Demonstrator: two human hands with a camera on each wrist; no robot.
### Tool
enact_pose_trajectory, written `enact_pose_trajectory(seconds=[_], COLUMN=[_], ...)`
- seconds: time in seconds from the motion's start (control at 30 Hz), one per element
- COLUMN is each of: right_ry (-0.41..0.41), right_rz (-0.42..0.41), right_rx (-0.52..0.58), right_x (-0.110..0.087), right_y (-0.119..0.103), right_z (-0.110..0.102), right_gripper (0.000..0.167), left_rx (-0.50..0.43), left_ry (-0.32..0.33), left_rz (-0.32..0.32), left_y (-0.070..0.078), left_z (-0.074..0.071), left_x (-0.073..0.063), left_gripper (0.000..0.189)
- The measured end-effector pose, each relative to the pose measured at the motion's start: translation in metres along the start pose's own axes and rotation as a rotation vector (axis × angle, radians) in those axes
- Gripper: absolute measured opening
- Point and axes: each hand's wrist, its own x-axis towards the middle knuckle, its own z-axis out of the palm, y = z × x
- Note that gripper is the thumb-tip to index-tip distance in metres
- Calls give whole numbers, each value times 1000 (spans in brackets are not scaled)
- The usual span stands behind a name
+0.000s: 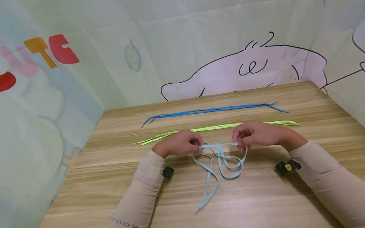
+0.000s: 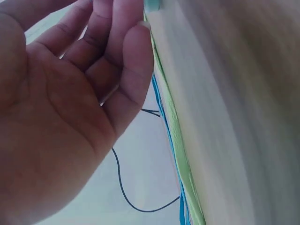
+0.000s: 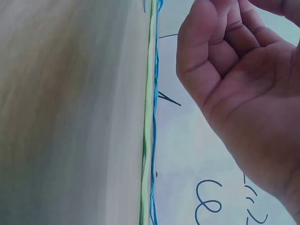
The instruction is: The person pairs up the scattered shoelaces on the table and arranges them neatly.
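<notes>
A light blue shoelace (image 1: 212, 186) lies in loose loops on the wooden table, with a short stretch of it held taut between the two hands. My left hand (image 1: 182, 142) pinches one end of that stretch between thumb and fingers. Opposite it, my right hand (image 1: 255, 134) pinches the other end. In the left wrist view the left hand (image 2: 70, 103) shows its palm and curled fingers, with only a scrap of the light blue lace at the top edge. The right hand's (image 3: 243, 84) fingertips are cut off in the right wrist view.
Beyond the hands a yellow-green shoelace (image 1: 214, 128) stretches across the table (image 1: 114, 183), partly behind the hands. Farther back lies a blue shoelace (image 1: 211, 110), roughly parallel to it. A printed cloth (image 1: 156, 38) hangs behind the table's far edge and along its left side.
</notes>
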Motion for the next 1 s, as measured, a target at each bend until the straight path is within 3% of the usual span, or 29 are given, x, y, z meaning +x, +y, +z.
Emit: enact_pose_trajectory(seconds=[0.2, 0.5, 0.73, 0.87, 1.0], right_ry=[12, 51, 124, 176, 243], right_rz=[-34, -75, -142, -168, -159], right_rx=[7, 21, 45, 55, 58], right_x=[-5, -16, -28, -31, -33], right_y=[-4, -16, -24, -27, -28], right_z=[-4, -13, -20, -23, -24], right_gripper=[12, 14, 9, 9, 10], left_rx=[-145, -490, -591, -655, -743], left_ry=[33, 159, 273, 308, 333], left_rz=[30, 89, 135, 195, 269], left_y=[-6, -15, -23, -25, -28], left_z=[-9, -26, -33, -36, -39], left_x=[-7, -23, -31, -35, -39], left_gripper=[8, 14, 19, 22, 6])
